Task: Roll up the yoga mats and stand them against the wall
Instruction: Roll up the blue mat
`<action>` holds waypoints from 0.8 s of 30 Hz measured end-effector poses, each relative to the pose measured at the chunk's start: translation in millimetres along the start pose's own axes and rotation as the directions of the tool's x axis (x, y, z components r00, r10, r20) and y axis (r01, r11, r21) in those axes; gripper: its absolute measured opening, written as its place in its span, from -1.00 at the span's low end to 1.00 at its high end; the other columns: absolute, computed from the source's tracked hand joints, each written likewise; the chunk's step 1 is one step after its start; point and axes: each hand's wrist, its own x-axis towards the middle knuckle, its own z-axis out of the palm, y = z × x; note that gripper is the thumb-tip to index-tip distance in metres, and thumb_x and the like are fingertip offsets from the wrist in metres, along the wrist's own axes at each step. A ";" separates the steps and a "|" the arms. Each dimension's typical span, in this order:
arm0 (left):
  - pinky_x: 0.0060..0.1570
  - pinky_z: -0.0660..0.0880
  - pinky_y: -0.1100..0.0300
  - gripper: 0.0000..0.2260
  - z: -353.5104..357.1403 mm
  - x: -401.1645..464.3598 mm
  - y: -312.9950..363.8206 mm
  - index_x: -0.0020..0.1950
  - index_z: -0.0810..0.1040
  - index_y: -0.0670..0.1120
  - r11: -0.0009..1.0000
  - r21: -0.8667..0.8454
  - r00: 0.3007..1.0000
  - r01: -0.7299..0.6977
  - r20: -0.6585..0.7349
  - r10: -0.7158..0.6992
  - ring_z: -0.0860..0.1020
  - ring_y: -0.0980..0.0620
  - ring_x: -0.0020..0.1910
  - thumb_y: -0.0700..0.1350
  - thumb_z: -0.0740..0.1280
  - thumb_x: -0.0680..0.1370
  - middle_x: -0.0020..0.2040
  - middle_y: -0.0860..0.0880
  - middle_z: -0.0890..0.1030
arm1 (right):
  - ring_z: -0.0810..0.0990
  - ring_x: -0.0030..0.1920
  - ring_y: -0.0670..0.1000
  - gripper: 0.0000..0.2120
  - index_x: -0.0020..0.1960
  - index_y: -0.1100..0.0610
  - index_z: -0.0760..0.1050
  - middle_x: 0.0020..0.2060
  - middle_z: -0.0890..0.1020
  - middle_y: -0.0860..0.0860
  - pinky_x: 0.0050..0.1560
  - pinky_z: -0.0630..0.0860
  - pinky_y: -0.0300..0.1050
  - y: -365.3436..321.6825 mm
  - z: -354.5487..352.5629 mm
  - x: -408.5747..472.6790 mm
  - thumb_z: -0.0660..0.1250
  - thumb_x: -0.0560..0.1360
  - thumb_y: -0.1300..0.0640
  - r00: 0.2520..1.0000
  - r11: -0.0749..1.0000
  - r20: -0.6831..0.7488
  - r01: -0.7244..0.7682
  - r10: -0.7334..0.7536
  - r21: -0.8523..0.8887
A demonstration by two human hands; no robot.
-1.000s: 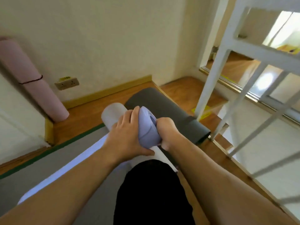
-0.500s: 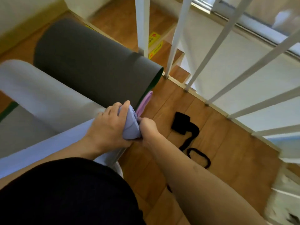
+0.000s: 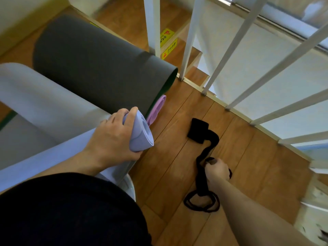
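Here the lavender yoga mat roll (image 3: pixel 141 134) lies on the wooden floor (image 3: pixel 177 157), its end wrapped by the curled fingers of the left hand (image 3: pixel 113 139). Beyond those fingers rests a dark grey rolled mat (image 3: pixel 99 68), with a pink roll (image 3: pixel 157 108) just beside it. The right hand (image 3: pixel 216 170) grips a black strap (image 3: pixel 202 176), near a white railing (image 3: pixel 236 55).

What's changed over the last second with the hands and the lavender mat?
The right hand let go of the lavender mat roll, reached down to the floor and now grips the black strap. The view also swung from the wall down towards the railing. The left hand still holds the roll's end; the grey mat roll lies where it was.
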 end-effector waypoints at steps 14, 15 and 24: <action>0.19 0.37 0.38 0.02 -117.4 -72.0 -26.4 0.50 0.20 0.07 0.947 -0.321 0.937 -0.006 -0.334 -0.107 0.41 0.28 0.26 0.23 0.69 0.19 0.33 0.16 0.41 | 0.64 -0.09 0.06 -0.61 0.35 0.27 0.58 -0.07 0.69 0.12 -0.04 0.57 -0.03 -144.9 -146.0 -120.1 0.14 0.64 0.16 0.845 0.053 0.392 -0.401 -0.364 0.915; 0.19 0.30 0.48 -0.03 -133.7 -87.9 -26.8 0.48 0.21 0.13 0.937 -0.350 0.918 -0.005 -0.374 -0.135 0.38 0.35 0.25 0.26 0.65 0.22 0.29 0.26 0.38 | 0.63 -0.08 0.06 -0.60 0.33 0.29 0.59 -0.06 0.68 0.12 0.01 0.56 -0.02 -169.2 -155.3 -148.9 0.13 0.64 0.17 0.759 0.093 0.410 -0.424 -0.506 0.901; 0.14 0.44 0.41 -0.12 -229.0 -273.5 -55.2 0.40 0.31 0.35 0.821 -0.533 0.564 0.202 -0.622 -0.543 0.49 0.39 0.26 0.11 0.72 0.23 0.29 0.42 0.50 | 0.75 -0.06 0.05 -0.80 0.13 -0.04 0.70 -0.02 0.76 -0.03 -0.19 0.75 0.07 -291.2 -161.6 -492.1 0.56 0.51 0.02 -0.024 0.167 0.359 0.854 -0.933 0.493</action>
